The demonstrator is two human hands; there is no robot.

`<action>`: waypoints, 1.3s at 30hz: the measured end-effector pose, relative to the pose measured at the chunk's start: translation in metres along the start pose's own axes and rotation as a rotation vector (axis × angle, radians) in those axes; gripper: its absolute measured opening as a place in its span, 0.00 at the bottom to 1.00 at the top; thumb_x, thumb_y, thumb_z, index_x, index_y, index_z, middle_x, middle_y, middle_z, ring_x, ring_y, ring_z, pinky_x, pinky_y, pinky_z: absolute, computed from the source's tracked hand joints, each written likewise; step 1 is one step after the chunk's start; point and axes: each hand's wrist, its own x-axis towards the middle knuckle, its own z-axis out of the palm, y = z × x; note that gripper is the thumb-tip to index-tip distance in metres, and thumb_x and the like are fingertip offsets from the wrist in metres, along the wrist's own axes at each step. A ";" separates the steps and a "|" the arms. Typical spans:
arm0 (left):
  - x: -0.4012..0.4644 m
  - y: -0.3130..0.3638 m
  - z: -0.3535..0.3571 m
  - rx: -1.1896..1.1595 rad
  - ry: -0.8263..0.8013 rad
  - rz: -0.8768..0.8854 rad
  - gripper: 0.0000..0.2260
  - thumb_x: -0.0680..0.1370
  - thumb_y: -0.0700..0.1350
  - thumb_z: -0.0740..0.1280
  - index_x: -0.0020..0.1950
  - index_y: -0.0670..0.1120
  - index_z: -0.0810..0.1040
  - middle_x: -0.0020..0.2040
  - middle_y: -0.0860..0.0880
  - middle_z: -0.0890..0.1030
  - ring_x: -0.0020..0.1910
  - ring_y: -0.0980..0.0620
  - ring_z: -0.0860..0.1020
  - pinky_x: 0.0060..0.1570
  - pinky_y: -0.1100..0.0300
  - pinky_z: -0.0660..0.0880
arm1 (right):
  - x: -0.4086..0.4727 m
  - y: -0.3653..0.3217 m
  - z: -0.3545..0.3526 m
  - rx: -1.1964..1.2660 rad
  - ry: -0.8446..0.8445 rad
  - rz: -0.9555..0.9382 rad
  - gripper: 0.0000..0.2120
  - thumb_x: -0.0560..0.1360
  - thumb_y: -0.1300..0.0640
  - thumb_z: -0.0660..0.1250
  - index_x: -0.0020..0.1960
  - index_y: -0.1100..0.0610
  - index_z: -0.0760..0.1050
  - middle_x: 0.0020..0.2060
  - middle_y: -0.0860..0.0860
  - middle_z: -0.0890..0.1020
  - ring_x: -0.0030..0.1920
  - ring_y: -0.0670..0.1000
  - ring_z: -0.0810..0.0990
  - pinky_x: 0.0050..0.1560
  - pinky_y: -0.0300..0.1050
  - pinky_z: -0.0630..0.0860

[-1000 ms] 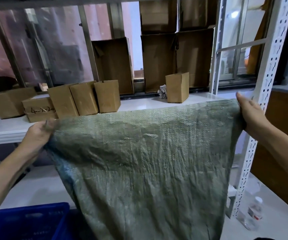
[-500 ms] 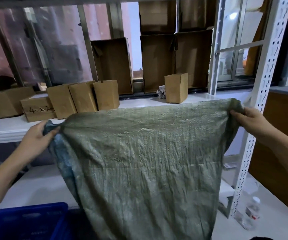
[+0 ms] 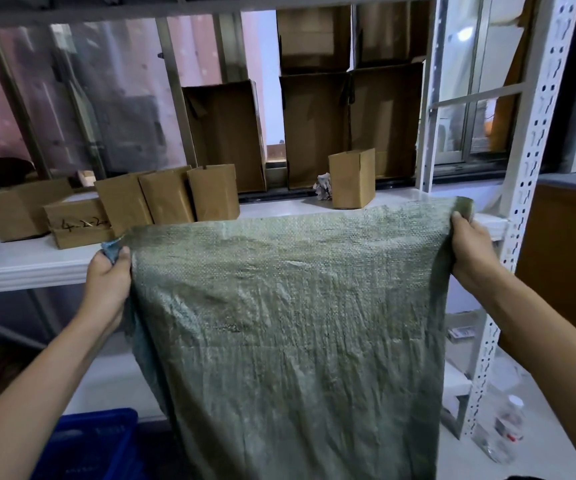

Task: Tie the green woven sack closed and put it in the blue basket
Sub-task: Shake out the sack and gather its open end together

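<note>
Green woven sack (image 3: pixel 286 327) hangs spread flat between two bare hands, held up in front of a white metal shelf (image 3: pixel 20 268). The left hand (image 3: pixel 108 282) is closed in a fist around the sack's upper left corner, with a bunched tuft of bluish-green cloth sticking up between thumb and fingers. The right hand (image 3: pixel 470 251) is clenched on the upper right corner, thumb pressed over the cloth and a small flap of the corner folded above it. The top edge runs taut and nearly level from one fist to the other, slightly higher on the right. Below the grips the creased cloth falls straight down past the lower edge of the view, untied.

A blue basket (image 3: pixel 85 445) sits at the lower left, below the left forearm, its near corner just beside the hanging cloth; whether they touch cannot be told. On the shelf behind the sack's top edge stand several small cardboard boxes (image 3: pixel 165 199) toward the left end and a single box (image 3: pixel 350 178) nearer the middle, with a crumpled wad of paper (image 3: pixel 323 187) beside it. A perforated white upright (image 3: pixel 522 202) rises just behind the right hand. A clear plastic bottle (image 3: pixel 508 427) stands on the floor near the foot of that upright.
</note>
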 end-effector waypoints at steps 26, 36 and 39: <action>-0.006 -0.003 0.009 -0.047 -0.260 0.004 0.09 0.80 0.40 0.61 0.51 0.53 0.76 0.52 0.51 0.79 0.57 0.47 0.75 0.64 0.50 0.68 | -0.025 0.006 0.010 -0.427 -0.026 -0.237 0.22 0.82 0.50 0.53 0.30 0.54 0.58 0.25 0.52 0.60 0.27 0.50 0.59 0.19 0.36 0.53; -0.021 0.009 0.025 -0.094 -0.235 0.027 0.09 0.82 0.43 0.56 0.60 0.48 0.71 0.57 0.46 0.77 0.57 0.50 0.74 0.58 0.57 0.68 | -0.027 0.009 0.016 -0.280 -0.052 -0.185 0.19 0.81 0.45 0.52 0.45 0.59 0.72 0.37 0.56 0.73 0.40 0.51 0.71 0.41 0.46 0.64; -0.021 0.010 0.027 -0.136 -0.232 -0.022 0.09 0.82 0.44 0.55 0.56 0.46 0.75 0.54 0.46 0.78 0.55 0.50 0.75 0.55 0.57 0.71 | -0.026 0.009 0.017 -0.235 -0.061 -0.161 0.19 0.81 0.46 0.53 0.48 0.59 0.72 0.38 0.54 0.74 0.42 0.51 0.73 0.41 0.46 0.67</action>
